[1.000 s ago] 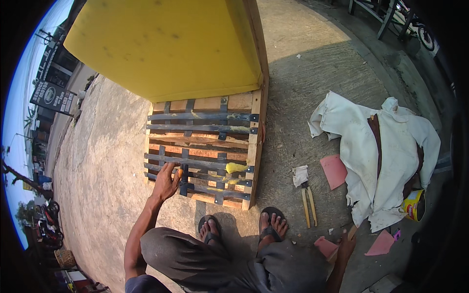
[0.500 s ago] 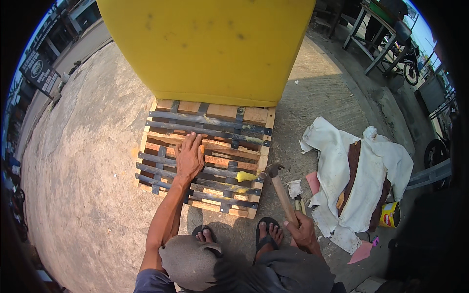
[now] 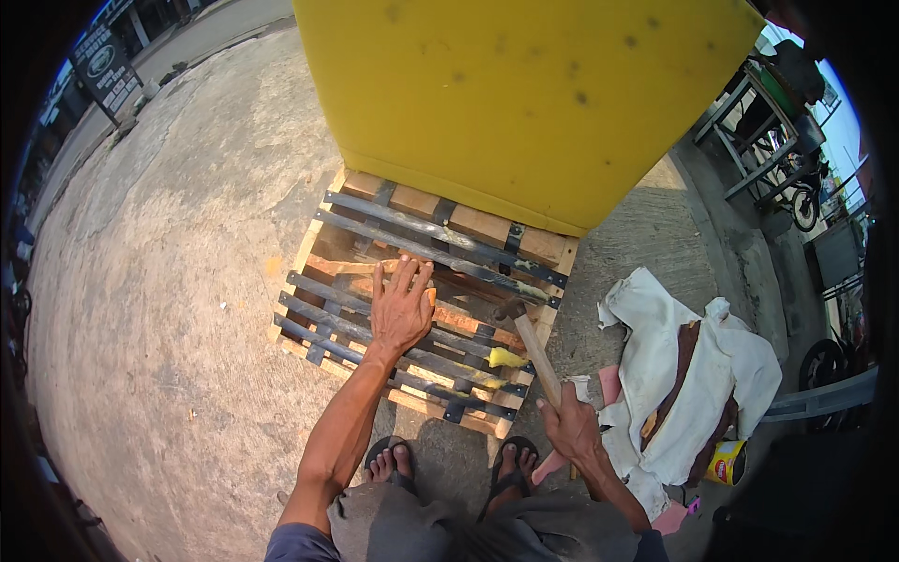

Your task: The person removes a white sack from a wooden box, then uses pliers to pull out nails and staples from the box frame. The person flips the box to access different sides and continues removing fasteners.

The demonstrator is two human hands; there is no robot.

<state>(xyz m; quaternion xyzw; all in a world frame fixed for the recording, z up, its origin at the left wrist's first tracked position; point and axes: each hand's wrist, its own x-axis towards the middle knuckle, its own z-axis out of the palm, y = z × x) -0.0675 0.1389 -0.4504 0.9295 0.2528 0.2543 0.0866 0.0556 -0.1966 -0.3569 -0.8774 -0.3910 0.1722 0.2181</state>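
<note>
Right hand [image 3: 573,429] is wrapped tight round the wooden handle of a hammer [image 3: 532,345], gripping low near the butt end, w/ the dark head up over the right edge of the wooden frame [image 3: 328,251]. Left hand [image 3: 401,309] holds nothing: it lies flat, palm down, fingers spread, pressing on the dark straps [image 3: 375,323] laced across the frame's middle. The frame sits on the concrete ground [image 3: 178,309] straight ahead of the person's sandalled feet [image 3: 449,464], its far end tucked under a big yellow cushion [image 3: 524,94] that leans over it. A small yellow scrap [image 3: 506,358] lies among the straps near the hammer side. Off to the right, a heap of white cloth [image 3: 698,375] w/ a brown strip in it, plus some pink pieces [image 3: 611,384] on the ground just beside it. For a clean blow, I'd judge: keep the low grip for swing, but let the wrist guide the head square onto the spot, not glancing. Left palm should hold the straps taut and stay well apart from the strike point; right now it looks far enough from the head. Frame end under the cushion looks braced, so near end is what may hop; body weight fwd helps.
</note>
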